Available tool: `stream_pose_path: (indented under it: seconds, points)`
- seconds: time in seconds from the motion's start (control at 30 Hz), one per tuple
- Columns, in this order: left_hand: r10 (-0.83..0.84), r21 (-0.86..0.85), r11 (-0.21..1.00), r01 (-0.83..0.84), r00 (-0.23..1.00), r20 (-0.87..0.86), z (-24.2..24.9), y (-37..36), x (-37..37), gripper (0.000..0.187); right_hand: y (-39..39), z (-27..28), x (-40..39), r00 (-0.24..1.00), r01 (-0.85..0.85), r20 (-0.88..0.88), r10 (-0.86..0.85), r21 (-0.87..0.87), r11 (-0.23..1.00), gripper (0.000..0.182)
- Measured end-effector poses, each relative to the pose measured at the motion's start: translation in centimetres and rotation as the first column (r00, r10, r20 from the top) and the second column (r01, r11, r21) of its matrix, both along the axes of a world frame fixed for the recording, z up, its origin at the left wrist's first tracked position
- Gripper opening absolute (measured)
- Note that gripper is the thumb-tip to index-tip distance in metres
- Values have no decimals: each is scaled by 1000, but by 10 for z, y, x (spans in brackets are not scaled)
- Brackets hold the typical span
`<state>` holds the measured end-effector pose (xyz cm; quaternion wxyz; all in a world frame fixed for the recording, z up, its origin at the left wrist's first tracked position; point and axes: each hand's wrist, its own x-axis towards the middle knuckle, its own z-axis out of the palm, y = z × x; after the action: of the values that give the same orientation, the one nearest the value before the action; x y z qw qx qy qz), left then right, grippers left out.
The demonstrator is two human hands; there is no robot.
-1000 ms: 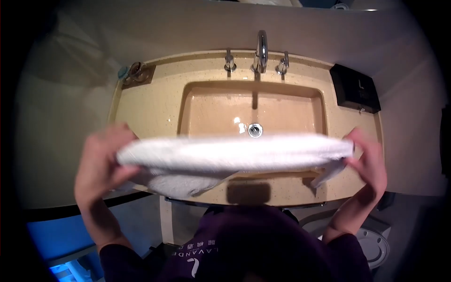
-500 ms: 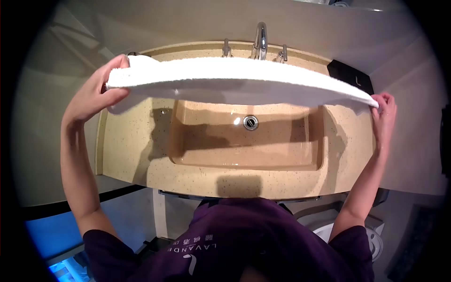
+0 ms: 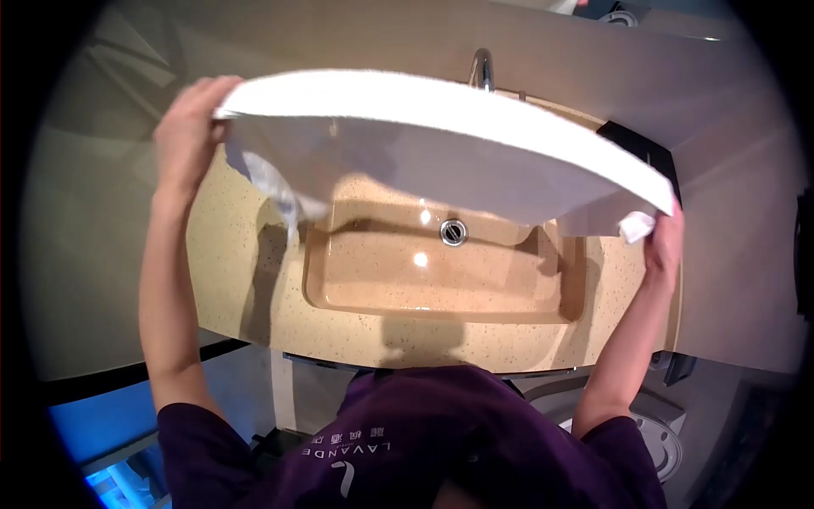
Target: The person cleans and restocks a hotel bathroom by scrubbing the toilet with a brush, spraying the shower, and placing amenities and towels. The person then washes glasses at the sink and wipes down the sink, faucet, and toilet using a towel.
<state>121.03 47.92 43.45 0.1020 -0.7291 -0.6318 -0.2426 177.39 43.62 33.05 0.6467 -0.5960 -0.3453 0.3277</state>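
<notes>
In the head view, the left hand [image 3: 188,127] is holding one end of the white towel [image 3: 398,97], with the fingers closing around its edge. The right hand [image 3: 666,237] is gripping the other end, near the black box [image 3: 632,140]. The towel is stretching between the two hands in a curved band, and it is hanging above the sink [image 3: 441,280] and the desk [image 3: 229,280]. A loose part of cloth is drooping below the left hand, and a small folded corner is showing beside the right hand. Behind the towel, the tap [image 3: 482,68] is standing partly hidden. The drain [image 3: 454,232] is showing below the towel, inside the sink.
</notes>
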Motion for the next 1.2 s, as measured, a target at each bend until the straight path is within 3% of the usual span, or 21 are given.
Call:
stream_pose_path:
  seconds: [0.07, 0.13, 0.17, 0.23, 0.3, 0.37, 0.43, 0.5, 0.63, 0.8, 0.9, 1.03, 1.13, 1.2]
  points:
    - [-26, 202, 979, 26, 1000, -4, 10, -22, -5, 27, -15, 21, 9, 998, 5, -68, 2, 93, 996, 32]
    - [-137, 262, 963, 67, 957, 258, 9, -53, -8, 27, -42, 34, 6, 991, -46, -107, 86, 329, 943, 38]
    - [-138, 366, 931, -9, 918, 373, -2, -70, -2, 33, -63, 24, -19, 995, 43, 70, -64, 272, 961, 42]
    - [-143, 473, 861, -187, 803, 578, -52, -93, 20, 39, -98, -11, -51, 993, 44, 102, -60, 156, 987, 42]
    - [-14, 185, 958, -220, 607, 794, -120, -110, 53, 40, -117, -59, -85, 987, -117, -113, 115, -17, 993, 42]
    - [214, -241, 971, 9, 428, 878, -185, -115, 87, 40, -112, -93, -101, 925, -240, -323, 200, -90, 967, 43]
    - [327, -418, 884, 210, 362, 873, -224, -109, 105, 40, -96, -104, -104, 865, -295, -446, 230, -81, 952, 43]
    - [355, -474, 835, 279, 386, 852, -232, -95, 97, 41, -88, -103, -99, 832, -303, -502, 236, -54, 951, 43]
    - [335, -550, 783, 291, 548, 767, -207, -71, 46, 42, -89, -100, -96, 781, -322, -562, 273, 13, 947, 44]
    - [224, -516, 845, 142, 782, 581, -193, 4, -3, 44, -66, -131, -150, 709, -458, -591, 384, 27, 888, 45]
    - [164, -411, 912, 19, 899, 407, -212, 89, -14, 46, -24, -152, -208, 734, -590, -433, 523, -25, 807, 44]
    - [165, -362, 929, -73, 959, 231, -263, 189, 16, 48, 34, -169, -254, 746, -659, 30, 665, -110, 744, 44]
    - [101, -356, 934, -20, 973, 209, -298, 208, 77, 50, 92, -170, -252, 658, -640, 412, 630, -135, 757, 43]
    - [-24, -321, 941, 105, 969, 248, -316, 199, 120, 51, 135, -171, -241, 574, -625, 578, 580, -148, 766, 43]
